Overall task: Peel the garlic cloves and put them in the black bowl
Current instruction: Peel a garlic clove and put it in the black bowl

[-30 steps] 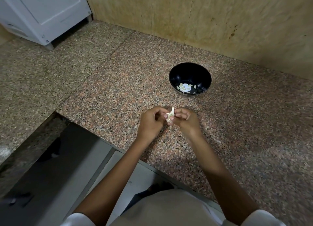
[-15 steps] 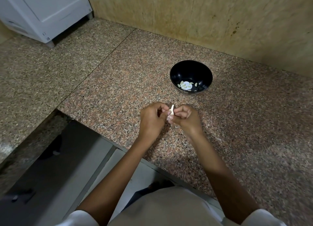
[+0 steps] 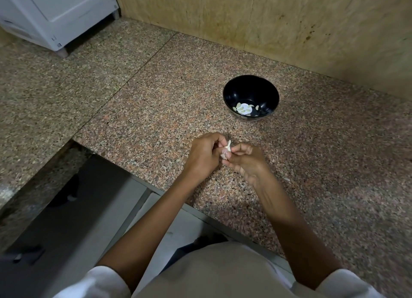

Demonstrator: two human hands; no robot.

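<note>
Both hands are working close together just above the speckled pinkish-brown granite counter point(image 3: 156, 110). The left hand point(image 3: 204, 157) is curling its fingers point(image 3: 217, 141) round a small pale garlic clove with papery white skin point(image 3: 226, 151), gripping it from the left side. The right hand point(image 3: 245, 161) is pinching the same clove from the opposite side, with thumb and fingers point(image 3: 242, 147) closing on it. A white flap of skin is sticking up above the fingertips. The fingers are covering most of the clove, so how much skin is on it cannot be told.

The round glossy black bowl point(image 3: 267, 92) is standing on the counter beyond the fingers and slightly to their right, well apart from them. Several pale peeled cloves point(image 3: 238, 107) are lying at its bottom, around a round white patch that cannot be identified.

A small whitish scrap point(image 3: 286, 180) is lying on the counter to the right of the right-hand fingers, nearer the person. Far beyond and left of the fingers, a white appliance on short feet point(image 3: 58, 12) is standing on a greyer stretch of counter. It is next to the tan stone-patterned wall point(image 3: 245, 18). White sleeves point(image 3: 100, 282) are showing well below the fingers, at the bottom edge of the view.
</note>
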